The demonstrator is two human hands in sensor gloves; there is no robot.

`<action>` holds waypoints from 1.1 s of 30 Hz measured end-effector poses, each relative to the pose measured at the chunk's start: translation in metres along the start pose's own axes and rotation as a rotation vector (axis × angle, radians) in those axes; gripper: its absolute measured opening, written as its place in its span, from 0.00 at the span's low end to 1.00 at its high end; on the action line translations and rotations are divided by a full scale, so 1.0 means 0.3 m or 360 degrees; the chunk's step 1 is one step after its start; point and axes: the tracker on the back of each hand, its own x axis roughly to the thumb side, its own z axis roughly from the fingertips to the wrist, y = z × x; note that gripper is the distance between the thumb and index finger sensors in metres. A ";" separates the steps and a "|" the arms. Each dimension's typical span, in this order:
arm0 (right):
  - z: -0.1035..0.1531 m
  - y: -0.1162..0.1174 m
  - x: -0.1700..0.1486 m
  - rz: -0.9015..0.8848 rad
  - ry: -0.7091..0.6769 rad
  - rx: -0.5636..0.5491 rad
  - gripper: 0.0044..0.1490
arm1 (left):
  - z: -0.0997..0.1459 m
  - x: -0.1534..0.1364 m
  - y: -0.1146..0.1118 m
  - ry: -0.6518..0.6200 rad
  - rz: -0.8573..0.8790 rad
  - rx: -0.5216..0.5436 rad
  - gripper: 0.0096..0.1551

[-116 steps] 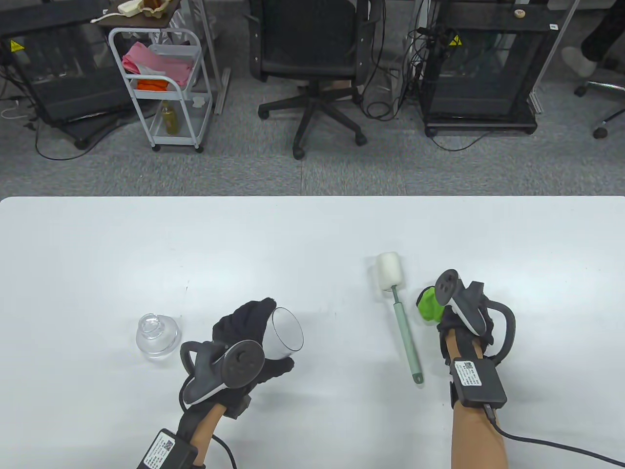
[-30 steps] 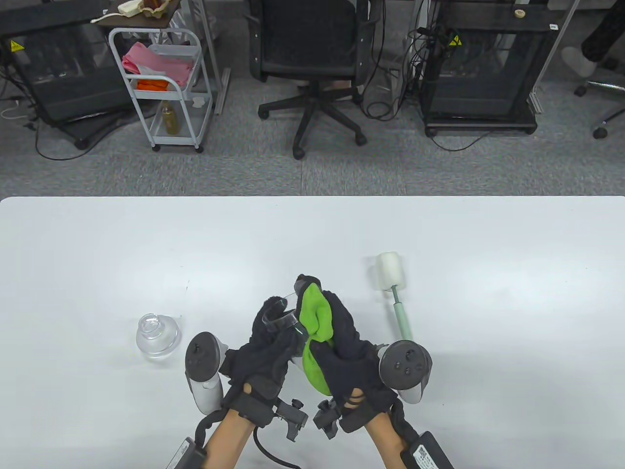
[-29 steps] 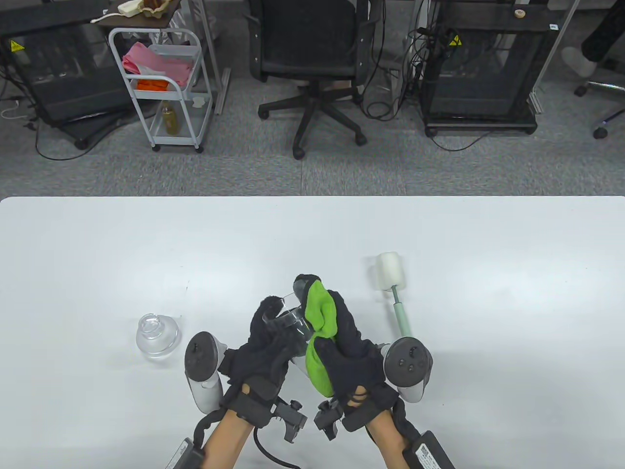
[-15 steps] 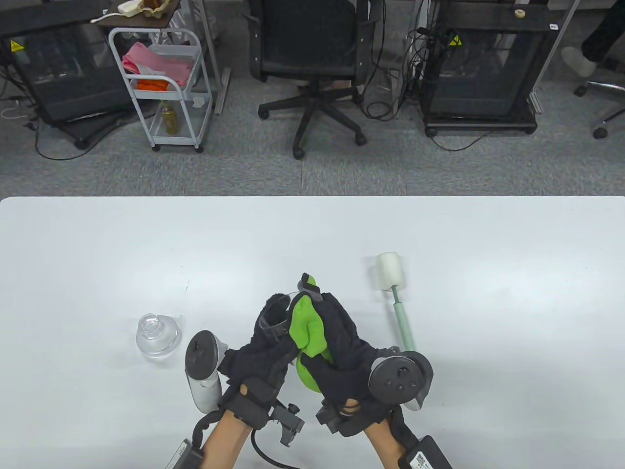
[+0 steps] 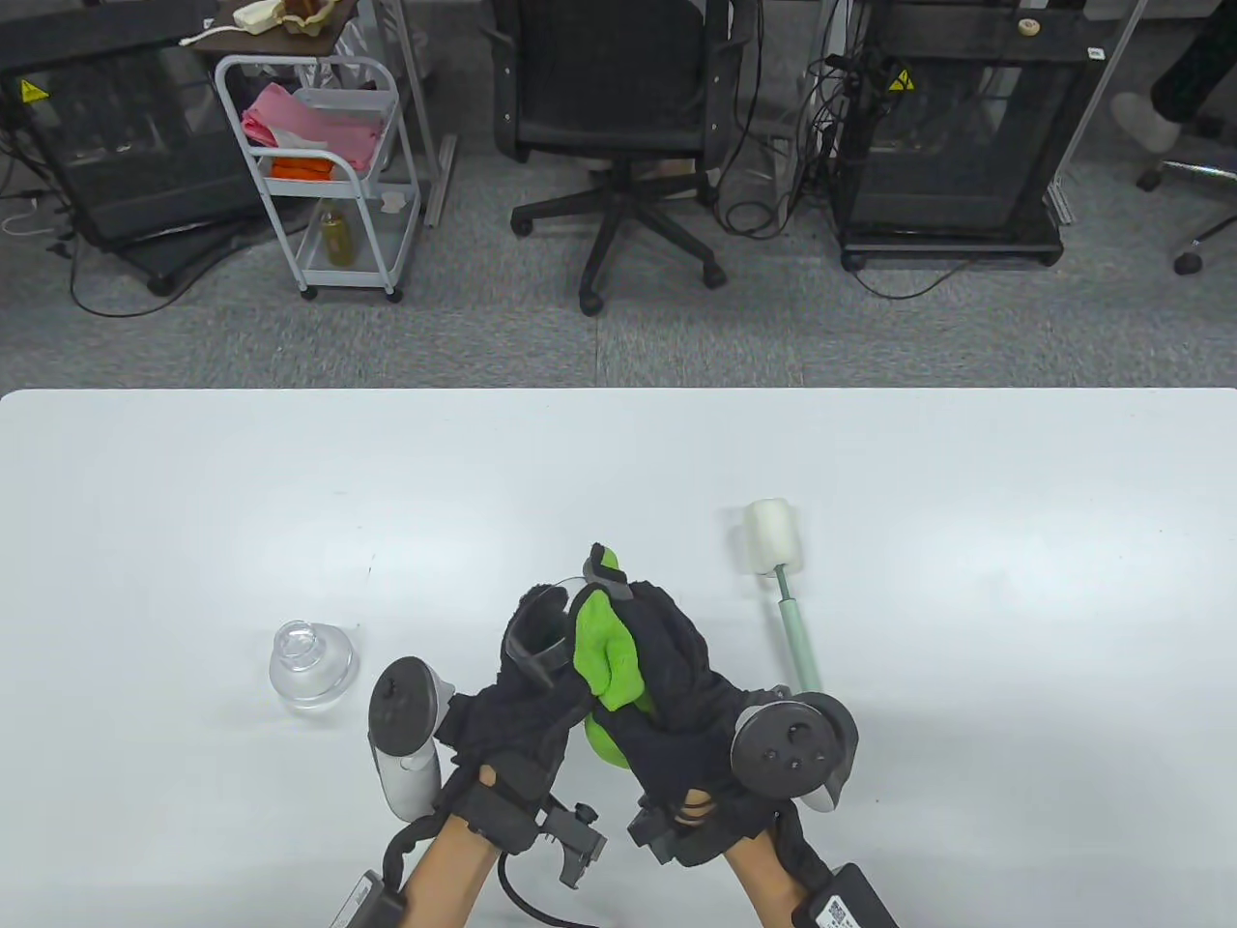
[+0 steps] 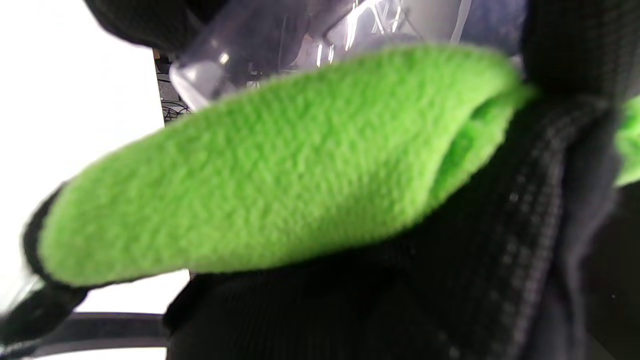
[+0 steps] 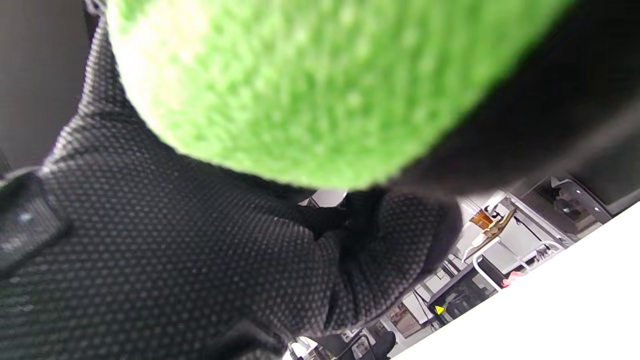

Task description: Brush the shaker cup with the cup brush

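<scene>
Nearest the table's front edge, the left hand (image 5: 512, 706) wraps its fingers around the clear shaker cup (image 5: 541, 628), holding it off the table, while the right hand (image 5: 676, 706) grips a green cloth (image 5: 604, 652) and presses it against the cup's side. The cup brush (image 5: 788, 609), which the task calls for, lies untouched on the table (image 5: 618, 454) just to the right of the hands, sponge head pointing away.

Risks, as I judge them: the smooth clear wall could slip in the gloved grip if the cloth pushes sideways too hard; the cloth-filled right hand cannot take the brush until it lets the cloth go; a wrist tracker swinging right could knock the brush handle.

Count, near to far: 2 hands, 1 cloth, 1 cup, 1 clear domed lid (image 5: 311, 665) on the left, 1 brush; beyond the table, 1 office chair (image 5: 618, 106) and 1 white cart (image 5: 324, 174)
</scene>
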 end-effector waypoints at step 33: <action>0.003 -0.006 0.014 -0.0052 -0.0077 0.0041 0.47 | -0.005 -0.011 -0.014 -0.0074 0.0042 -0.0132 0.73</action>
